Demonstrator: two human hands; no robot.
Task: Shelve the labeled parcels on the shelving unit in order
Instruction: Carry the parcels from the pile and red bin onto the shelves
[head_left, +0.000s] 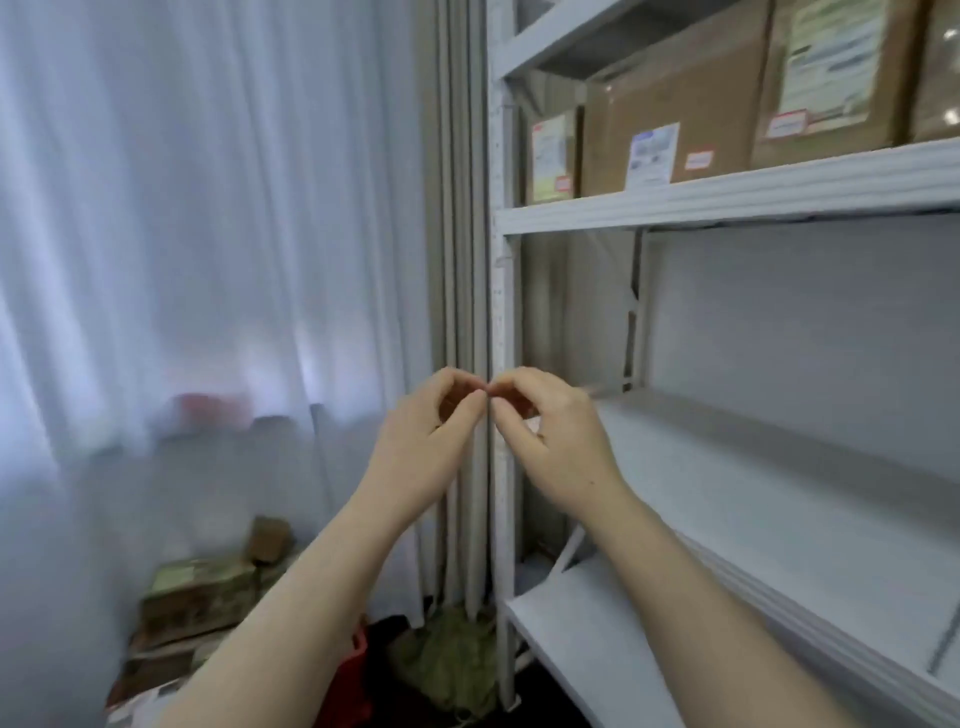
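Note:
My left hand (426, 441) and my right hand (550, 436) are raised side by side before the front-left post of the white shelving unit (727, 200). Their curled fingertips meet in the middle, and I see nothing held between them. On the upper shelf stand three labeled brown parcels: a small one (553, 156) at the left end, a wider one (670, 119) beside it, and a tall one (831, 73) further right. The shelf board (779, 493) just right of my hands carries nothing. Blurred parcels (197, 597) lie piled on the floor at lower left.
A white curtain (208, 234) covers the left half of the view. On the floor by the shelf post lie a red object (353, 675) and a green bag (447, 660). A lower shelf board (571, 623) sits below my right forearm.

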